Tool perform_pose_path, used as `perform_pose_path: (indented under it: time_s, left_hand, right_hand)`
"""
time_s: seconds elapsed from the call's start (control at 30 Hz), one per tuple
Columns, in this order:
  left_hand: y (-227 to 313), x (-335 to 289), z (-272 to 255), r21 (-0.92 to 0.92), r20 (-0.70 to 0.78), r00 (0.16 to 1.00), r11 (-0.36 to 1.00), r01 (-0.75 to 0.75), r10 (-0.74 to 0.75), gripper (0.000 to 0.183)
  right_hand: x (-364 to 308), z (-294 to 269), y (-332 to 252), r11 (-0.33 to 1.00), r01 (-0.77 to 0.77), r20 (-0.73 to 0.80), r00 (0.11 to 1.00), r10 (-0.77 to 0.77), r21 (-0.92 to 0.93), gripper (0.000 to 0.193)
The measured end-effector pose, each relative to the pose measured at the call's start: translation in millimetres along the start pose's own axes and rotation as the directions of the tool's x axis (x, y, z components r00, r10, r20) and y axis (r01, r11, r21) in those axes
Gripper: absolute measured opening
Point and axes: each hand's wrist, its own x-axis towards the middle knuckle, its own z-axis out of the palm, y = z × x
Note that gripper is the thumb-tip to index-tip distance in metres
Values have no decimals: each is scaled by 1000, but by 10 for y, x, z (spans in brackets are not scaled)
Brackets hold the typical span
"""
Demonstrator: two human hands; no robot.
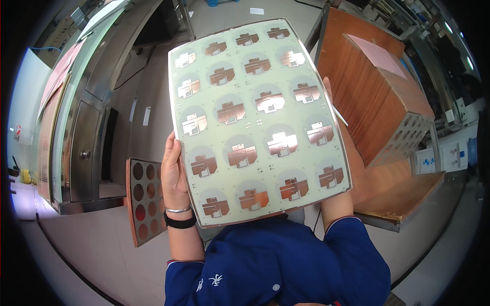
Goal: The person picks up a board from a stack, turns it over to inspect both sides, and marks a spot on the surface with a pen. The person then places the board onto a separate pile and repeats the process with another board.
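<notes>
A large pale green circuit board panel (pixel 260 125) with rows of copper patterns is held up, slightly tilted, in front of my body. My left hand (pixel 175 171) grips its left edge, thumb on the front face and the other fingers partly behind. Most of my right hand (pixel 327 86) is hidden behind the right edge; only fingertips show near the upper right, and its forearm comes up at the lower right corner. A thin white pen-like stick (pixel 341 117) juts out past that edge, close to my right hand; what holds it is hidden.
To the right, a tall stack of copper-coloured panels (pixel 372 97) rests by a wooden board (pixel 403 196). A brown-edged panel with round copper discs (pixel 133 204) leans at lower left. Along the left runs a metal bench (pixel 84 148) with a glass-edged top and sheets on it.
</notes>
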Motion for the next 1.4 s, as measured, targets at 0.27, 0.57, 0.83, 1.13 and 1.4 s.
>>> perform_pose_path:
  time_s: [0.27, 0.57, 0.83, 1.13, 1.4]
  left_hand:
    - [-5, 23, -36, -41, -24, 998, 998, 49, -50, 27]
    - [-17, 14, -32, -45, 8, 999, 998, 46, -46, 27]
    - [-41, 5, -32, 9, 7, 999, 999, 38, -38, 30]
    - [-30, -24, -82, 33, 6, 1000, 999, -19, 19, 31]
    - [-13, -94, -55, -44, 72, 995, 997, -68, 71, 34]
  right_hand:
    - [12, -4, 33, 997, -78, 75, 994, 76, 20, 52]
    - [-53, 7, 44, 998, 49, -229, 972, -55, -32, 60]
    - [-20, 153, 274, 872, 391, -363, 799, -480, -293, 40]
    - [-29, 131, 115, 936, 243, -495, 799, -342, -255, 48]
    - [-153, 16, 37, 847, 262, -301, 852, -428, -462, 40]
